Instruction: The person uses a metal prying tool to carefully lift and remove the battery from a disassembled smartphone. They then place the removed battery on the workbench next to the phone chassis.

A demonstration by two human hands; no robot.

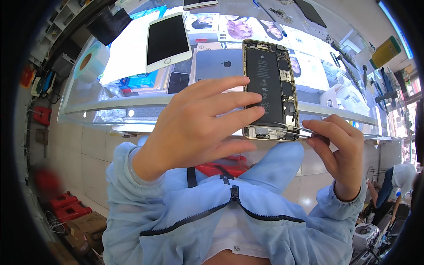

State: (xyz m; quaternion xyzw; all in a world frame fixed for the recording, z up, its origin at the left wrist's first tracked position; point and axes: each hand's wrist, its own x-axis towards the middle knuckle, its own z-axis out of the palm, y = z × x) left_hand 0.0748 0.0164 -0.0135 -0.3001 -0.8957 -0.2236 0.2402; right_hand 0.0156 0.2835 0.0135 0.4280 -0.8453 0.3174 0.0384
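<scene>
Head view: an opened smartphone [285, 90] is lying at the glass counter's [132, 103] front edge, display already off, battery [261, 66] still seated, closing apparently outstanding. The left hand [190, 117] is resting spread over it; the right hand [339, 143] is pinching tweezers [301, 129].

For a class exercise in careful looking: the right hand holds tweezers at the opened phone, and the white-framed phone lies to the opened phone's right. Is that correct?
Not quite: in the head view, the white-framed phone lies to the left of the opened phone, not its right. The right hand does hold tweezers there.
</scene>
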